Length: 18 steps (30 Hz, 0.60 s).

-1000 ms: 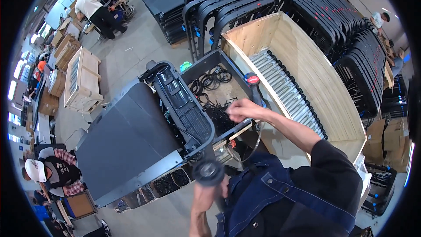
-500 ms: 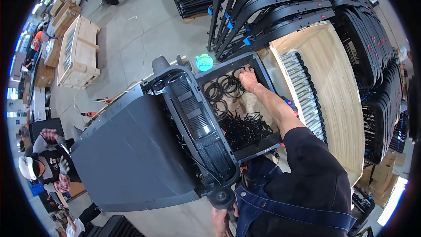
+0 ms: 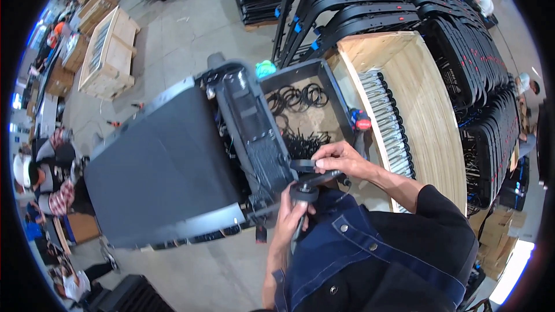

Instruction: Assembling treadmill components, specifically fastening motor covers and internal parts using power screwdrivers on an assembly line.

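Between finger and thumb of my right hand point(image 3: 342, 160) is a black ring point(image 3: 303, 164), held near the front edge of a dark bin point(image 3: 341, 89). My left hand point(image 3: 289, 218) is wrapped around a metal part with a black wheel point(image 3: 304, 194), just below the ring. The ring and the wheel sit close; whether they touch I cannot tell. Several more black rings point(image 3: 315, 95) lie at the bin's far end, and small black pieces point(image 3: 306, 144) are heaped at its near end. Left of the bin rests a treadmill base point(image 3: 167, 167) with its motor compartment point(image 3: 254, 121) uncovered.
A wooden crate point(image 3: 436, 121) of metal rods point(image 3: 384, 121) stands right of the bin, with a red-and-blue tool point(image 3: 361, 119) between them. Black frames point(image 3: 358, 11) are stacked beyond. At the far left, a co-worker point(image 3: 49, 173) works beside the treadmill base.
My right hand has come out of the bin toward me with a black ring. My left hand has risen with the wheeled part to meet it. The view has shifted slightly.
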Available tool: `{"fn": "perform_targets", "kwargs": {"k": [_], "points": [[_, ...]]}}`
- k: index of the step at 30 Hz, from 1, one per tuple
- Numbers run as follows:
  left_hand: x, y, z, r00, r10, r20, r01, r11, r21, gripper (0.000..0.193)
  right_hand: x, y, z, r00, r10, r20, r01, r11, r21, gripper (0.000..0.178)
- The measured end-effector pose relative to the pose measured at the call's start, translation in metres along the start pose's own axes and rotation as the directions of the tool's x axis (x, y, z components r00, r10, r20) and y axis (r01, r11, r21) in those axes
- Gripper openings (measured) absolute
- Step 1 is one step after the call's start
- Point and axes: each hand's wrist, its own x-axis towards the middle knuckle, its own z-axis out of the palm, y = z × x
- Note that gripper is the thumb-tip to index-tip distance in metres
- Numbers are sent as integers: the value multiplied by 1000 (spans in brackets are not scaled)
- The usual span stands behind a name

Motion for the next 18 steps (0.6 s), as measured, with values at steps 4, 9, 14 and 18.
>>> {"fn": "perform_targets", "kwargs": {"k": [4,9,14,18], "points": [[-17,0,-4,998,-37,47,32,994,105,76,-32,11,34,995,59,74,-60,998,6,23],[-54,-17,-14,998,15,-67,-7,994,110,72,-46,14,77,992,-63,109,81,983,-167,20],[-79,-19,-21,990,85,-114,-78,995,65,64,-62,10,130,909,-339,242,413,664,-624,17],[-96,-21,-29,989,100,-110,-103,994,-22,72,-79,24,139,963,-245,110,253,692,-676,20]]}}
